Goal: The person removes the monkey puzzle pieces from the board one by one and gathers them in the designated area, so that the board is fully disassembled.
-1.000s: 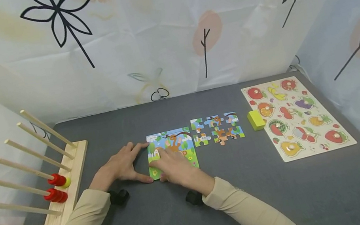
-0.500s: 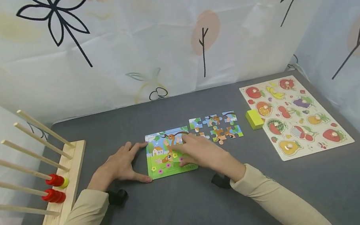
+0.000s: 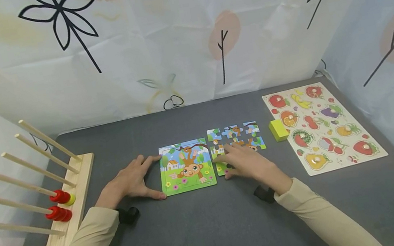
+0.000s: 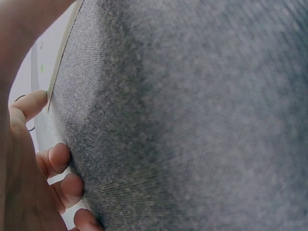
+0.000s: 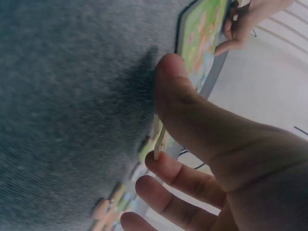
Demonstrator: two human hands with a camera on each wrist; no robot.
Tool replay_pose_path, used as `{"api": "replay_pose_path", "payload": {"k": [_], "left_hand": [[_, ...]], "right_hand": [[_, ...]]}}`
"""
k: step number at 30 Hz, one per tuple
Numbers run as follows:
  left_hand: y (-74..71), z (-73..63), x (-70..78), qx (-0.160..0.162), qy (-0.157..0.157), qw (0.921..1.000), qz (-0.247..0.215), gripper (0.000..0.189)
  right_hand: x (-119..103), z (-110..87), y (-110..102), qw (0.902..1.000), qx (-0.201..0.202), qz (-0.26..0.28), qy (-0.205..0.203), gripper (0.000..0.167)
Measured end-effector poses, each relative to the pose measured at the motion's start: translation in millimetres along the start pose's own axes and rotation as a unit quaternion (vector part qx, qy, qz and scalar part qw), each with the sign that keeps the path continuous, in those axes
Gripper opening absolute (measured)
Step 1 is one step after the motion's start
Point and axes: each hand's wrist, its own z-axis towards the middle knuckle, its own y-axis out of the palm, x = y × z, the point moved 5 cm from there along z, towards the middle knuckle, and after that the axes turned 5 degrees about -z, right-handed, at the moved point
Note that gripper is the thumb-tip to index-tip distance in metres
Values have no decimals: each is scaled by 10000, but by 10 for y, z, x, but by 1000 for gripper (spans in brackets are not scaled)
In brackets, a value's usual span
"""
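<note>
A square jigsaw board [image 3: 189,181] with a monkey picture lies on the grey table. Along its left edge, my left hand [image 3: 130,181] rests with index finger and thumb spread, their tips at the board; the left wrist view shows the index fingertip [image 4: 36,103] against its thin edge. My right hand [image 3: 245,160] is just right of the board and pinches a green puzzle piece [image 5: 160,142] between thumb and index finger, close over the table. Loose puzzle pieces [image 3: 232,131] with sky and monkey parts lie in two rows beyond this hand, which partly covers the nearer row.
A yellow block [image 3: 279,130] stands beside a fruit-picture board [image 3: 345,154] at the right. On the left is a wooden peg rack [image 3: 84,169] with long pegs, several red rings [image 3: 59,214] and a yellow ring [image 3: 72,199]. A white printed cloth [image 3: 176,47] hangs behind.
My right hand has moved rightward off the board, carrying a green piece to beside the loose pieces. The board's monkey picture now shows uncovered. My left hand has stayed at the left edge.
</note>
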Motion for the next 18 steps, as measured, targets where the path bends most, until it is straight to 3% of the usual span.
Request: {"api": "replay_pose_path", "payload": {"k": [18], "left_hand": [[2, -1, 11, -56, -65, 10000, -42, 121]], "right_hand": [[4, -43, 90, 9997, 248, -6, -72, 47]]}}
